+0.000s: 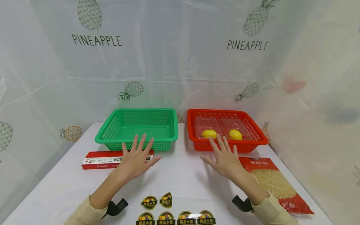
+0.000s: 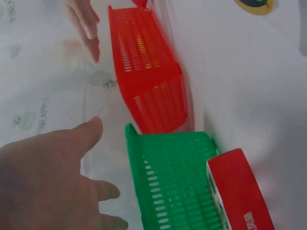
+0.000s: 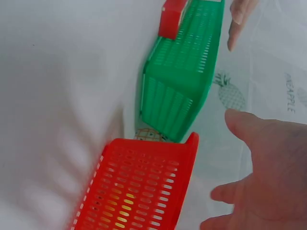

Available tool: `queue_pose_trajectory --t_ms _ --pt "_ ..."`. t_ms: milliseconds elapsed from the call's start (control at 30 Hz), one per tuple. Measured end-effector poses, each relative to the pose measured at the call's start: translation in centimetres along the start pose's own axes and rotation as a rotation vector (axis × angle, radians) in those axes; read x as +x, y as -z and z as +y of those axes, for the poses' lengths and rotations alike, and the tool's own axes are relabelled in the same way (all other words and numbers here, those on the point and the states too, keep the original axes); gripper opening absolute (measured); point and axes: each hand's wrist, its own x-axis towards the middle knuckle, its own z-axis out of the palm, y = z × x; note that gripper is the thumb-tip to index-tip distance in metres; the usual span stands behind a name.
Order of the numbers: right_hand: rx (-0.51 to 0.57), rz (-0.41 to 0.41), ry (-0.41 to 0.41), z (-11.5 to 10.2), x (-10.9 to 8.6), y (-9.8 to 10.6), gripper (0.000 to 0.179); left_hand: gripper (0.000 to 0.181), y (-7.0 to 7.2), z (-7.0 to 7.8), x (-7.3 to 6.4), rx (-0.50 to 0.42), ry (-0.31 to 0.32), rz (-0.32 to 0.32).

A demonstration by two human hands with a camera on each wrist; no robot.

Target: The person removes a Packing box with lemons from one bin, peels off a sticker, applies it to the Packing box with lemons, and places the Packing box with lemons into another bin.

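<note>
My left hand point(image 1: 133, 162), fingers spread, hovers over the table in front of the green basket point(image 1: 137, 145) and partly covers a red pasta box point(image 1: 102, 160). Nothing is in its grasp. Likewise spread and holding nothing, my right hand point(image 1: 226, 161) is in front of the red basket point(image 1: 225, 145). Inside that basket lie two clear plastic trays, with a yellow lemon point(image 1: 209, 134) in the left one and another lemon point(image 1: 235, 134) in the right one. Through the red basket's slots point(image 3: 139, 187), a bit of yellow shows in the right wrist view.
A red bag of pasta point(image 1: 274, 181) lies at the right, partly behind my right forearm. Near the front edge is a sheet of round fruit stickers point(image 1: 166, 218), several in view. A white sheet printed with pineapples point(image 1: 180, 62) hangs behind the baskets.
</note>
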Motion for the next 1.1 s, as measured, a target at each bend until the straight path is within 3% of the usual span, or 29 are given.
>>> queue_pose_trajectory --t_ms 200,467,667,933,1100 --pt "-0.007 0.025 0.012 -0.1 0.7 0.6 0.089 0.084 0.3 0.9 1.5 -0.007 -0.014 -0.018" --pt "-0.005 -0.017 0.008 0.2 1.6 1.2 0.09 0.084 0.4 2.1 3.6 0.003 -0.014 -0.05" --pt "0.023 -0.043 0.013 0.7 2.5 1.4 0.091 0.084 -0.2 3.3 5.2 -0.003 -0.027 -0.074" --pt "0.039 -0.072 -0.005 1.7 4.3 1.7 0.09 0.08 -1.3 4.6 7.8 -0.04 -0.07 -0.037" --pt "0.057 -0.063 0.026 2.4 5.7 2.1 0.088 0.077 -1.5 5.5 9.8 -0.074 -0.078 -0.053"
